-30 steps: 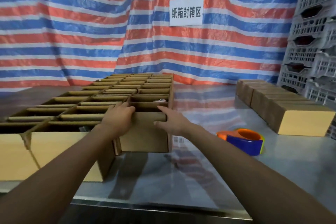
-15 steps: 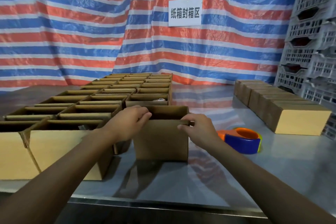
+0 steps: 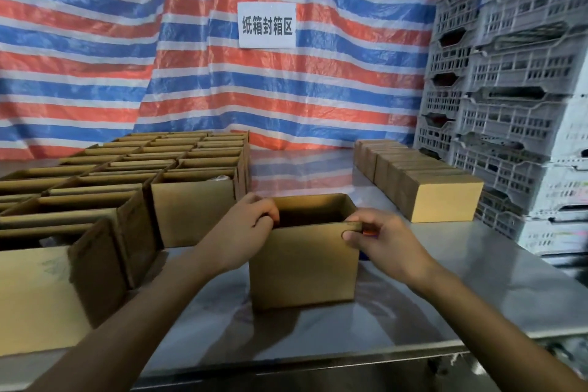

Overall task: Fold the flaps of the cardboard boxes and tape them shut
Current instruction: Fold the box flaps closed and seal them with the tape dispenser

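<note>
An open brown cardboard box (image 3: 304,267) stands on the steel table in front of me, apart from the others. My left hand (image 3: 245,232) grips its top left rim, fingers curled over the edge into the opening. My right hand (image 3: 378,239) pinches the top right corner of the rim. The box's inside is dark and its contents are hidden. The tape dispenser is almost wholly hidden behind my right hand; only a sliver of orange (image 3: 367,232) shows.
Several open boxes (image 3: 133,169) stand in rows on the left of the table. A row of closed boxes (image 3: 429,188) lines the right side. Grey plastic crates (image 3: 515,99) are stacked at the far right. The table's front edge (image 3: 318,356) runs below my arms.
Both hands have pulled the box out of the rows, to the right and toward me. It now covers the tape dispenser from view.
</note>
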